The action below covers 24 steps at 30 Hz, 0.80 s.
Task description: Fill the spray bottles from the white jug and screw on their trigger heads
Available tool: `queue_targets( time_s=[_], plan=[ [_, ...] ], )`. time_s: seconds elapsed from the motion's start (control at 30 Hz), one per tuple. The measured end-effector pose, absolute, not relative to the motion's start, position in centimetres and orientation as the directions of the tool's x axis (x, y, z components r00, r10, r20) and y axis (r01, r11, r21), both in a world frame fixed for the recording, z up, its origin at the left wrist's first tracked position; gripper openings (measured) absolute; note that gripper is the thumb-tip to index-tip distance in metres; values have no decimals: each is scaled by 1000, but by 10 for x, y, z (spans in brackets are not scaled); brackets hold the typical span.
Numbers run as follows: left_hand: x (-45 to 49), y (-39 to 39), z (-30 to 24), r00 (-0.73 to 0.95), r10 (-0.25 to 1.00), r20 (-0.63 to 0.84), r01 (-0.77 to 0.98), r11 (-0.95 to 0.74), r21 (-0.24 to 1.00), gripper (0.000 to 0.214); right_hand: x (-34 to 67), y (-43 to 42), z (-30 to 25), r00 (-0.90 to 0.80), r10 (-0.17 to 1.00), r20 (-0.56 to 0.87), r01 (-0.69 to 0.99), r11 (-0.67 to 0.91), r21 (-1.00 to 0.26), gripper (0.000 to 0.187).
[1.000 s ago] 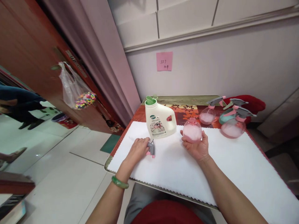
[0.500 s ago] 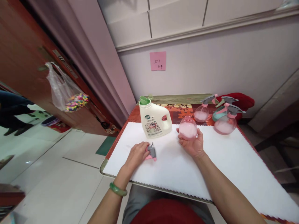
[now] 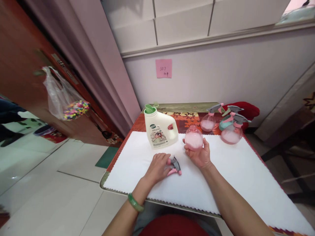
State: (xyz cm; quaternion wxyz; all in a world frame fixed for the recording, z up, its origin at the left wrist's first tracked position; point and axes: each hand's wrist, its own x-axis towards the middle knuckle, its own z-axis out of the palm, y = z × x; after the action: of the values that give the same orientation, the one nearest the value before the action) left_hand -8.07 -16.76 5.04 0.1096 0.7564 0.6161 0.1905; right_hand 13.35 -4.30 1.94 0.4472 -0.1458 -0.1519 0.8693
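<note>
A pink and grey spray nozzle (image 3: 176, 165) is gripped in my left hand (image 3: 158, 166), just above the white cloth; its thin tube shows faintly behind the fingers. My right hand (image 3: 199, 155) holds a round, clear pink bottle (image 3: 194, 138) from below and the side. The bottle is upright, its neck uncapped, with pale pink contents inside. Left of it stands a cream detergent jug (image 3: 161, 129) with a green spout at its open mouth. The nozzle and the bottle are apart.
Three round spray bottles with nozzles stand at the table's right back, including a pink one (image 3: 231, 133). Behind them lies a red cloth-like item (image 3: 251, 111). A small green cap (image 3: 156, 105) sits behind the jug. A plastic bag (image 3: 61, 98) hangs from the door handle.
My left hand has moved right with the spray nozzle, closer to the bottle. My right hand still holds the bottle. The view has shifted slightly.
</note>
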Motion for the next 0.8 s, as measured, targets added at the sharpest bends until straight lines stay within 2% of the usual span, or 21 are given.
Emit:
queue_targets(
  time_s=[0.07, 0.23, 0.3, 0.37, 0.47, 0.53, 0.67, 0.8],
  plan=[
    [-96, -173, 56, 142, 970, 195, 873, -216, 438, 46, 133, -44, 20, -530, 834, -153, -732, -541, -415, 60],
    [-141, -182, 58, -155, 936, 316, 838, -45, 544, 22, 130, -42, 42, -497, 848, -183, -712, -519, -473, 56],
    [-152, -183, 56, -286, 892, 350, 803, 24, 595, 28, 127, -38, 64, -505, 852, -140, -696, -498, -517, 57],
    [-155, -179, 57, -366, 850, 379, 768, 46, 638, 43, 124, -33, 93, -512, 855, -88, -673, -463, -577, 56],
    [-153, -164, 71, -402, 811, 425, 736, 10, 677, 72, 116, -24, 139, -503, 863, -47, -627, -401, -668, 49],
    [-151, -148, 91, -399, 784, 476, 729, -44, 683, 84, 110, -18, 166, -502, 864, -38, -592, -375, -713, 47],
    [-152, -108, 137, -378, 691, 616, 721, -198, 664, 95, 95, -8, 201, -481, 874, -68, -543, -358, -760, 43],
    [-157, -72, 163, -386, 722, 574, 583, -291, 758, 98, 82, 1, 213, -450, 885, -117, -460, -342, -819, 39]
  ],
)
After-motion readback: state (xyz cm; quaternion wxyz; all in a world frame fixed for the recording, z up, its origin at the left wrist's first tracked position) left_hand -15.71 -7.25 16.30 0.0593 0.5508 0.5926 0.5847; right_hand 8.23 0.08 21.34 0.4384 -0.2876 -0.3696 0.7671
